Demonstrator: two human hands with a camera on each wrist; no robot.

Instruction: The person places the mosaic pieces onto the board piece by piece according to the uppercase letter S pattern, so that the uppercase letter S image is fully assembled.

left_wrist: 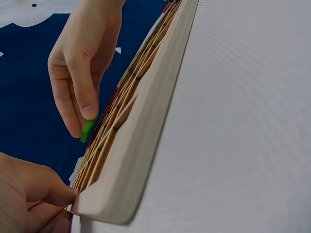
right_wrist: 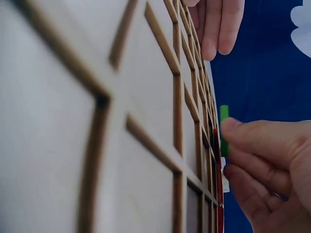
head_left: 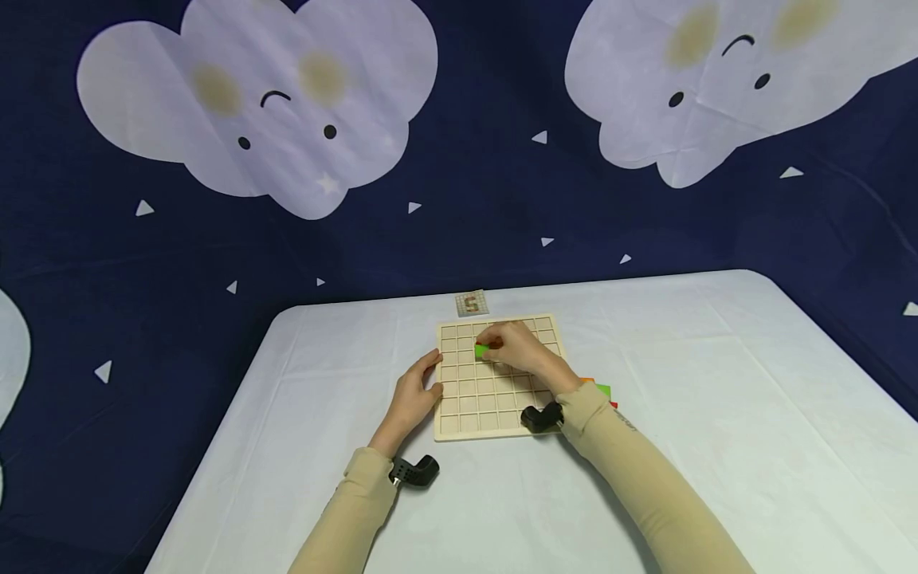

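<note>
A pale wooden grid board point(head_left: 459, 426) lies on the white table. My right hand point(head_left: 519, 347) pinches a small green tile point(head_left: 481, 351) between thumb and fingertips, close over the board's upper part. In the right wrist view the tile point(right_wrist: 224, 128) stands on edge beside the grid ridges. Red pieces point(right_wrist: 220, 184) sit in the grid near it, mostly hidden by the hand in the head view. At the board's left edge rests my left hand point(head_left: 412, 399), its fingers and thumb spread along the rim.
Behind the board lies a small card point(head_left: 472, 303) with a brown figure on a grid. Orange, green and red pieces point(head_left: 604, 391) show at the board's right, partly covered by the right sleeve. A dark blue cloth with clouds point(head_left: 488, 199) hangs behind the table.
</note>
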